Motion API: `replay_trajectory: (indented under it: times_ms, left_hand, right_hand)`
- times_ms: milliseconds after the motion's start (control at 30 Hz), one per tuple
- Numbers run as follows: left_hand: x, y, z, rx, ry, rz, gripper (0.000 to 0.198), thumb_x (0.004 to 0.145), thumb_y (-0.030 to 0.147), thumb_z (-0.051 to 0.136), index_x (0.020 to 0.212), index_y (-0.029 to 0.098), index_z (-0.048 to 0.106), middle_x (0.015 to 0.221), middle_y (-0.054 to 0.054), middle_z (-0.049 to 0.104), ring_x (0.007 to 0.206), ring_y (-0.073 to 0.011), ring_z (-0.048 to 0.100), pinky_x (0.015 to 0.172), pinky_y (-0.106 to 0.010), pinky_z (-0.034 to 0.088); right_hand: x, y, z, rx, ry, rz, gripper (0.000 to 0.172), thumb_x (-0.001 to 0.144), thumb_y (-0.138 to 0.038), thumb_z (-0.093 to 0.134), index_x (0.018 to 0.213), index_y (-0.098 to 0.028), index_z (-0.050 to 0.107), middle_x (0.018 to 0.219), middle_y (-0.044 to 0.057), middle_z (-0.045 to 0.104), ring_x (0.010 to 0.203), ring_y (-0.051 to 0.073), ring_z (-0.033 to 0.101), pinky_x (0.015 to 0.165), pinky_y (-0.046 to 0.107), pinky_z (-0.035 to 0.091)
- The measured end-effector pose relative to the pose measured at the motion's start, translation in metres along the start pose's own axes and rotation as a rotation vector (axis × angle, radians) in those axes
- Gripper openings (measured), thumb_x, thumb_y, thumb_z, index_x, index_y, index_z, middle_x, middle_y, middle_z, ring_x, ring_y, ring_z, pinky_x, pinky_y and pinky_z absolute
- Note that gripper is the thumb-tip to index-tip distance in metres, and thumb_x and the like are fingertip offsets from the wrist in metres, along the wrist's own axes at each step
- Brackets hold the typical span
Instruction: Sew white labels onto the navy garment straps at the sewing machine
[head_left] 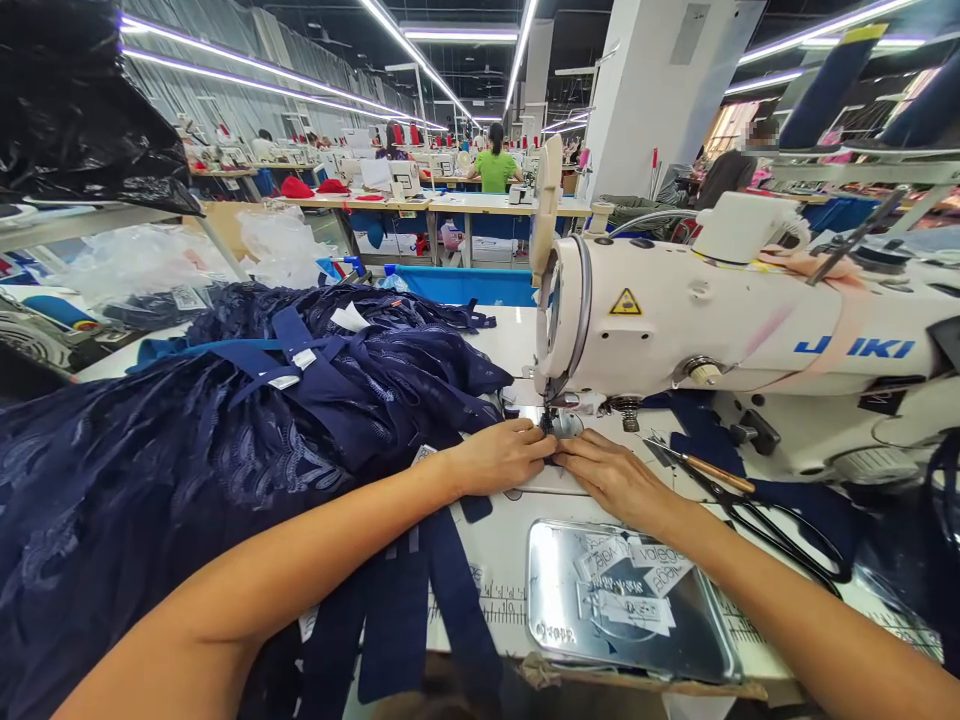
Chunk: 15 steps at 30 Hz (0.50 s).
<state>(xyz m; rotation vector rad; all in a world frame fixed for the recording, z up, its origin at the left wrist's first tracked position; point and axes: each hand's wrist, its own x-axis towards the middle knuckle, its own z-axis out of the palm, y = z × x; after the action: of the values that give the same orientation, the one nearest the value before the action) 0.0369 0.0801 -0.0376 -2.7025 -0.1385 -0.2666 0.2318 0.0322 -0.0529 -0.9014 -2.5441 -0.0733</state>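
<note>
My left hand is closed, its fingertips pinching navy fabric just in front of the sewing machine's presser foot. From the right, my right hand meets it, fingers bent and pressed together at the same spot. Only a little of the cloth shows between the fingertips. The white sewing machine stands above both hands. A large heap of navy lace garments spreads over the table to the left, with navy strips hanging off the front edge beneath my left arm.
Below my right hand lies a metal tray with white labels. Black scissors and a wooden-handled pointed tool rest right of it. Black plastic hangs at upper left. People sit at other machines farther back.
</note>
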Motion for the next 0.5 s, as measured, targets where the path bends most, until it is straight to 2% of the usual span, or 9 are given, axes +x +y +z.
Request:
replay_trajectory:
  times_ms: [100, 300, 500]
  left_hand:
    - [-0.003, 0.001, 0.004, -0.031, 0.005, -0.045, 0.018, 0.081, 0.01, 0.043, 0.073, 0.011, 0.059, 0.088, -0.01, 0.057, 0.073, -0.0155, 0.051, 0.071, -0.03, 0.039]
    - [-0.006, 0.001, 0.007, 0.001, -0.065, -0.101, 0.017, 0.082, 0.01, 0.041, 0.079, 0.011, 0.057, 0.085, -0.01, 0.058, 0.071, -0.0163, 0.053, 0.069, -0.03, 0.04]
    - [-0.002, -0.007, 0.007, 0.022, -0.15, -0.176, 0.018, 0.083, 0.013, 0.04, 0.089, 0.011, 0.056, 0.083, -0.008, 0.06, 0.071, -0.0173, 0.055, 0.068, -0.03, 0.04]
  right_hand:
    - [0.0, -0.003, -0.001, -0.034, 0.001, -0.003, 0.028, 0.087, -0.01, 0.032, 0.096, -0.014, 0.059, 0.094, 0.01, 0.06, 0.085, 0.02, 0.052, 0.07, 0.034, 0.05]
    - [-0.001, -0.004, 0.0, -0.073, 0.002, 0.005, 0.029, 0.086, -0.008, 0.033, 0.098, -0.015, 0.058, 0.098, 0.01, 0.06, 0.086, 0.02, 0.051, 0.071, 0.034, 0.05]
    - [0.003, 0.007, 0.005, -0.154, -0.004, 0.023, 0.038, 0.076, 0.005, 0.031, 0.097, -0.011, 0.059, 0.1, 0.013, 0.059, 0.09, 0.022, 0.051, 0.07, 0.036, 0.051]
